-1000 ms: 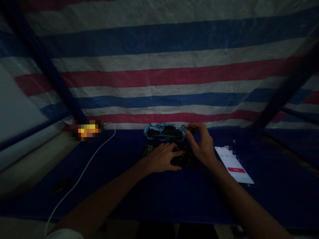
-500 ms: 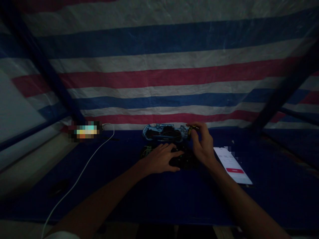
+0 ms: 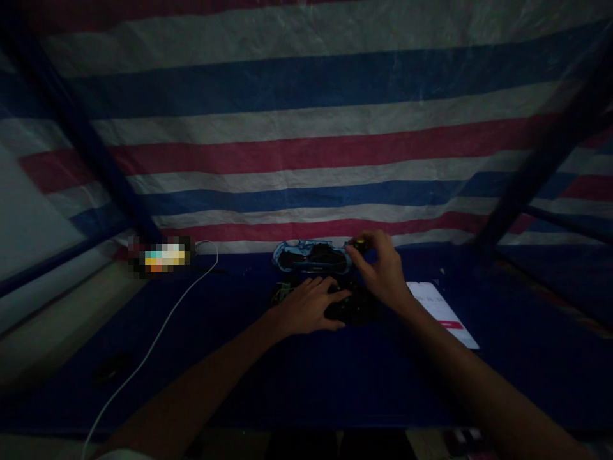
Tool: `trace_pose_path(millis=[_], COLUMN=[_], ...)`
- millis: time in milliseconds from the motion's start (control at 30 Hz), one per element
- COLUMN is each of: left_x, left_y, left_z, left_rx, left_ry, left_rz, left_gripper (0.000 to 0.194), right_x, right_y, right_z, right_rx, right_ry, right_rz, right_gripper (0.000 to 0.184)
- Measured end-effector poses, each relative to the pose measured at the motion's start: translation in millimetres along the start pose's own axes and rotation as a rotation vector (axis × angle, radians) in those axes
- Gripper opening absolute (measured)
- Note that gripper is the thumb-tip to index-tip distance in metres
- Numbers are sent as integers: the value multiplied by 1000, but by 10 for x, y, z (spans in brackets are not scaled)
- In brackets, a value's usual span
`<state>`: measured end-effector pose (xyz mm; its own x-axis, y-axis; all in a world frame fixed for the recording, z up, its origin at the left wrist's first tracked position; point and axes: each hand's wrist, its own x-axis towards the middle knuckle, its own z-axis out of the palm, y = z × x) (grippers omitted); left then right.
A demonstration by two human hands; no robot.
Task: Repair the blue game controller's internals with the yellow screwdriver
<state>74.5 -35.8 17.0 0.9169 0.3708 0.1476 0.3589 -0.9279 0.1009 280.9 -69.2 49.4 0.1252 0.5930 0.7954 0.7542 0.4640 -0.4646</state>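
My left hand lies with spread fingers over a dark chassis-like part, which has thin wires and a greenish piece at its left end. Much of that part is hidden by the hand and the gloom. Just behind it sits a light-blue shell, like a toy car body with its hollow dark inside showing. My right hand is closed in a pinch at the shell's right end. Between its fingertips is a small black-and-yellow object, too dark to name; whether it touches the shell I cannot tell.
A lit phone lies on the blue table, partly behind my right forearm. At the left, a white cable runs from a blurred-out bright device. A dark round item lies near it. Striped sheeting hangs behind.
My right hand has moved slightly left, bringing the black-and-yellow object to the shell's right end. My left hand stays on the dark part. The view has shifted slightly.
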Motion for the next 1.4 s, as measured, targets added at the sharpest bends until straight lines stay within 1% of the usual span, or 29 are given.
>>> trace_pose_path(millis=[67, 233, 400, 533, 600, 733, 800, 867, 1033, 1133, 1300, 1400], left_x=[-1, 1, -4, -4, -3, 2, 6, 9, 9, 8, 7, 4], left_y=[0, -4, 2, 13, 19, 23, 22, 22, 26, 22, 13, 11], left_z=[0, 15, 8, -14, -23, -23, -18, -16, -22, -16, -6, -6], left_rx=[-1, 6, 20, 11, 6, 1, 8, 20, 13, 19, 28, 22], left_ry=[4, 12, 17, -4, -12, -8, -7, -9, -12, -6, -6, 4], left_rz=[-3, -3, 0, -7, -11, -12, -12, -15, -10, -9, -8, -2], left_gripper=[67, 66, 66, 67, 68, 67, 67, 68, 67, 67, 67, 67], right_x=[4, -54, -91, -137, -161, -184, -192, -204, -223, -212, -199, -200], right_y=[11, -11, -45, -6, 14, 49, 70, 86, 69, 56, 74, 71], right_z=[27, 43, -3, 3, -2, -21, -18, -8, 5, 2, -3, -11], right_rx=[9, 48, -69, -11, 27, -17, -73, -107, -69, -87, -64, -67], right_ry=[3, 44, 77, 91, 89, 106, 129, 125, 80, 88, 75, 91], right_rz=[-21, -37, -87, -37, -14, -24, -57, -77, -57, -77, -74, -88], right_gripper=[20, 23, 16, 29, 33, 26, 28, 30, 31, 28, 30, 30])
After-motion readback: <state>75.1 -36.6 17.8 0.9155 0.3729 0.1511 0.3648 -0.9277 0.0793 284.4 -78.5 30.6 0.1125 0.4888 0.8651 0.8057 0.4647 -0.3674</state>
